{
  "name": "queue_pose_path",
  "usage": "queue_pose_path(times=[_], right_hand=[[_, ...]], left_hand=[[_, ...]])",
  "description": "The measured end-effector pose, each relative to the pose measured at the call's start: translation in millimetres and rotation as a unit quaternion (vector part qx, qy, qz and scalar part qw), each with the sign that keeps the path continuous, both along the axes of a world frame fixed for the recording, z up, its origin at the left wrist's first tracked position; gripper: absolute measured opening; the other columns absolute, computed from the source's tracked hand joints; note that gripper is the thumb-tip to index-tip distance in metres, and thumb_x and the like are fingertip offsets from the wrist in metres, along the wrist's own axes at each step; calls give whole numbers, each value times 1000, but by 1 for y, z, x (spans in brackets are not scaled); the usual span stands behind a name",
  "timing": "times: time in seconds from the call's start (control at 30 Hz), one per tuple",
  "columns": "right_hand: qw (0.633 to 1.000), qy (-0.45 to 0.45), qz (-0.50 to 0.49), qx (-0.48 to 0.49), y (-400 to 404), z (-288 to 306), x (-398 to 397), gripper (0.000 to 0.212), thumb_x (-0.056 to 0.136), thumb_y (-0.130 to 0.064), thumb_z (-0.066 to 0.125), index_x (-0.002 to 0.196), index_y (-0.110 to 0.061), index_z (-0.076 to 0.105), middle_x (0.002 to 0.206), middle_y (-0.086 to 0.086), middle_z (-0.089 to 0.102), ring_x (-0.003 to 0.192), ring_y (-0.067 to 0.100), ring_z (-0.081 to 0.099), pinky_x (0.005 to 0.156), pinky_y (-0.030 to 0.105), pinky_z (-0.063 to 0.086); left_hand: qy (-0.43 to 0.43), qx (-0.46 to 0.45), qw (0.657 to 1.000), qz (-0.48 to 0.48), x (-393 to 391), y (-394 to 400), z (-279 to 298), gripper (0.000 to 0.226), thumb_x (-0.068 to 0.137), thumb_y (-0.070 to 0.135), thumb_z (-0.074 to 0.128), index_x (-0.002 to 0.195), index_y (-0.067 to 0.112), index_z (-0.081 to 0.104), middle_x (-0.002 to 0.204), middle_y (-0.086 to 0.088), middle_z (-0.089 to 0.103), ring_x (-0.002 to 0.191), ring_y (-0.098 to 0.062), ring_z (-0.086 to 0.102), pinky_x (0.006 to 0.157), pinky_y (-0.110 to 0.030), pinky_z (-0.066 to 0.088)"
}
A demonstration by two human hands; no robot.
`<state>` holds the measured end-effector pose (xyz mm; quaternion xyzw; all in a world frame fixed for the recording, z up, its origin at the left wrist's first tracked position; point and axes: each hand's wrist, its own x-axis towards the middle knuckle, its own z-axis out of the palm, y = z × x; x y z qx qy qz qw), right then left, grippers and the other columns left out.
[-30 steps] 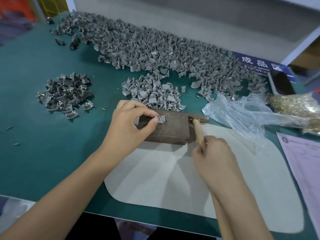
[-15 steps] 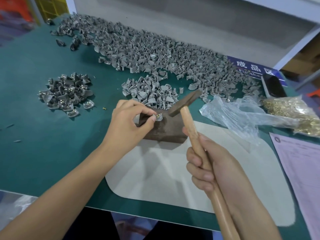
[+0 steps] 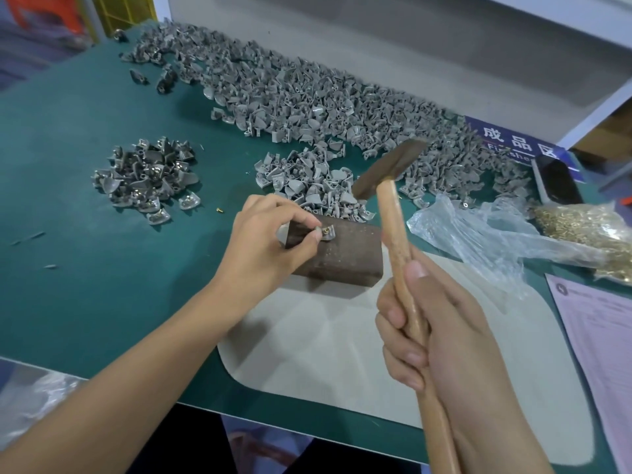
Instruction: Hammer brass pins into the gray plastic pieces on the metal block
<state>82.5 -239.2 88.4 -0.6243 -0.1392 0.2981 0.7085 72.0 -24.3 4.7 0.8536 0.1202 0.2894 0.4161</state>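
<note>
Head view, left to right: on the green surface [image 3: 85, 165] a small heap [image 3: 145, 176] of gray pieces with shiny inserts lies at your left, with a stray brass pin [image 3: 218, 210] just beside it. Your left hand [image 3: 270, 241] pinches a gray piece [image 3: 326, 232] between thumb and forefinger, holding it on the top of the dark, rust-speckled metal block [image 3: 342, 254]; a brass pin head shows in the piece. The block sits at the far edge of a pale rounded mat [image 3: 325, 336]. Behind it lie a small cluster [image 3: 307, 183] and a long bank [image 3: 307, 97] of matte gray curved pieces. Your right hand [image 3: 437, 330] is wrapped around the wooden handle of the hammer [image 3: 393, 200], its dark square head raised above and right of the block, clear of the piece. Farther right, a crumpled clear plastic bag [image 3: 496, 234] holds a mass of brass pins [image 3: 588, 224]. A blue sign [image 3: 519, 145] reads "成品区", with partly hidden Latin letters beneath. A printed sheet [image 3: 598, 336] lies at the right edge, text too small to read.
</note>
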Motion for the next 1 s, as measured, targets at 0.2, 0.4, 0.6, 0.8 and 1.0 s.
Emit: queue_pose_path(times=[0.2,0.4,0.6,0.8,1.0], right_hand=[[999,35,9,-34,1,-5,-1,29,108,-30,52,87,-28,72,68,5,45,40,10,27,41,15,29],[999,-9,12,-31,-1,-5,8,22,106,-34,53,99,-22,71,68,4,44,40,10,26,42,16,29],[998,5,48,-45,-1,-9,7,23,106,-35,53,99,-34,74,69,5,43,41,10,26,42,16,29],[999,-3,29,-26,-1,-11,7,24,100,-38,51,100,-34,75,68,4,43,41,10,26,42,16,29],[996,12,55,-66,-3,-18,11,25,106,-34,52,115,-33,74,68,4,44,41,11,26,39,16,28]], left_hand=[[-2,-2,1000,13,3,0,-1,8,83,22,83,87,27,78,102,10,64,112,-17,52,98,-15,35],[1,5,1000,10,1,1,-1,6,84,22,83,88,23,78,102,9,66,111,-18,52,98,-24,39],[-5,-10,1000,13,2,0,0,6,84,21,84,88,22,79,100,10,67,110,-18,52,98,-31,42],[-1,-2,1000,14,0,0,1,6,83,23,84,87,25,80,100,13,67,109,-18,54,98,-49,42],[6,3,999,35,1,-1,3,11,79,23,85,84,30,77,94,14,68,105,-18,55,93,-52,45]])
